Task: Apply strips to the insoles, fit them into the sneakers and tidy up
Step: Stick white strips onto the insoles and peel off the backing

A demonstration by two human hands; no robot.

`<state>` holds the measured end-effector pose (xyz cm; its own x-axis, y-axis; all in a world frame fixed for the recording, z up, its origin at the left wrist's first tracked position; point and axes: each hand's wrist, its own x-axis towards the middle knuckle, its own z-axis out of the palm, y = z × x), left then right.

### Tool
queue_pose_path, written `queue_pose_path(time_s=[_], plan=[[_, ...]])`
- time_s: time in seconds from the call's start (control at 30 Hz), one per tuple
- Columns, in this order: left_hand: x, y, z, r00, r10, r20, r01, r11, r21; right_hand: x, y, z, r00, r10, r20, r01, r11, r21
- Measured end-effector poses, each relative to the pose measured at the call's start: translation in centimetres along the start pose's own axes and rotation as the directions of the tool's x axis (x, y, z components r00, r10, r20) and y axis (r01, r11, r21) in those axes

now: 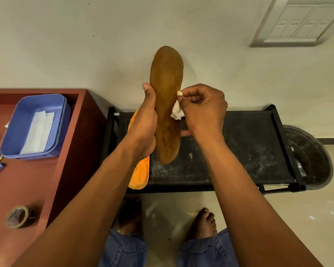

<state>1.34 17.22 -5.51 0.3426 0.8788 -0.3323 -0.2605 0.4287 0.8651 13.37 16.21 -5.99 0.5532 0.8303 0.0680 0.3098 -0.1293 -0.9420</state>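
insole: I held the brown insole [167,97] upright in front of the wall, above the black rack, toe end up, heel end down.
left hand: my left hand [145,122] was wrapped round the insole's left edge at mid-length, thumb up along the edge, fingers curled behind it.
right hand: my right hand [202,106] was closed in a pinch on a crumpled white strip [177,111], fingertips at the insole's right edge.
strip: it touched the right edge of the insole near the middle; a small pale bit sat at my fingertips. Couldn't tell if it was stuck down.
second insole: an orange insole [140,174] lay on the rack's left end, partly hidden behind my left hand and forearm.
rack: the black rack [239,151] stood against the wall, top dusty with pale specks, a dark round tub [312,157] just beside its right end.
bench: the red-brown bench [46,180] sat to my left, beside the rack.
on bench: a blue tray [23,112] with white strips [38,134] lying in it; a roll of tape [17,216] near the front edge; small items at the far left edge, too cut off to name.
floor: my bare feet [205,222] stood on the pale floor below the rack.
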Motion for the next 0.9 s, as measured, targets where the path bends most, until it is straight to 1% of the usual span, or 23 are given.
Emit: queue_pose_path(time_s=[0.03,0.1,0.2,0.27,0.33,0.43,0.53,0.6,0.63,0.67,0.73,0.83,0.9], plan=[[0.0,0.1,-0.1,1.0,0.001,-0.013,-0.001,1.0,0.004,0.0,-0.1,0.0,0.999,0.008,0.043,-0.008,1.0,0.001],[0.1,0.2,-0.4,0.999,0.016,-0.043,-0.016,1.0,0.011,0.1,-0.1,0.1,0.984,0.015,0.175,-0.015,1.0,0.0],[0.3,0.6,-0.8,0.994,0.027,-0.103,-0.029,0.999,-0.014,-0.3,-0.3,0.6,0.923,-0.064,0.379,0.074,0.997,-0.012],[0.4,0.7,-1.1,0.992,0.014,-0.123,-0.02,0.999,-0.044,-0.6,-0.4,0.9,0.888,-0.102,0.449,0.117,0.993,-0.007],[0.6,0.7,-1.3,0.992,0.004,-0.125,-0.013,0.997,-0.07,-0.7,-0.3,1.1,0.895,-0.114,0.432,0.133,0.991,-0.013],[0.6,0.4,-1.1,0.995,-0.003,-0.098,-0.002,0.999,-0.05,-0.8,0.0,1.2,0.951,-0.135,0.28,0.147,0.989,-0.024],[0.3,0.4,-0.6,0.998,-0.023,-0.05,0.023,1.0,-0.005,-0.7,0.0,0.9,0.983,-0.146,0.112,0.147,0.989,0.002],[0.2,0.4,-0.6,0.999,-0.044,0.0,0.044,0.999,0.026,-0.6,-0.1,0.5,0.99,-0.135,0.045,0.134,0.991,0.027],[0.0,0.4,-0.5,0.998,-0.055,0.022,0.054,0.998,0.039,-0.5,-0.1,0.4,0.991,-0.126,0.035,0.125,0.992,0.034],[-0.1,0.5,-0.5,0.998,-0.058,0.035,0.056,0.997,0.055,-0.4,-0.1,0.3,0.992,-0.115,0.046,0.113,0.993,0.041],[-0.2,0.6,-0.6,0.999,-0.029,0.016,0.027,0.995,0.095,-0.3,-0.2,0.3,0.987,-0.095,0.133,0.089,0.995,0.054],[0.2,0.3,-1.1,0.997,0.051,-0.053,-0.041,0.984,0.176,-0.5,-0.2,0.8,0.937,-0.147,0.317,0.125,0.988,0.088],[0.7,0.0,-1.5,0.995,0.089,-0.044,-0.078,0.973,0.219,-0.7,-0.2,1.0,0.915,-0.173,0.364,0.146,0.984,0.102]])
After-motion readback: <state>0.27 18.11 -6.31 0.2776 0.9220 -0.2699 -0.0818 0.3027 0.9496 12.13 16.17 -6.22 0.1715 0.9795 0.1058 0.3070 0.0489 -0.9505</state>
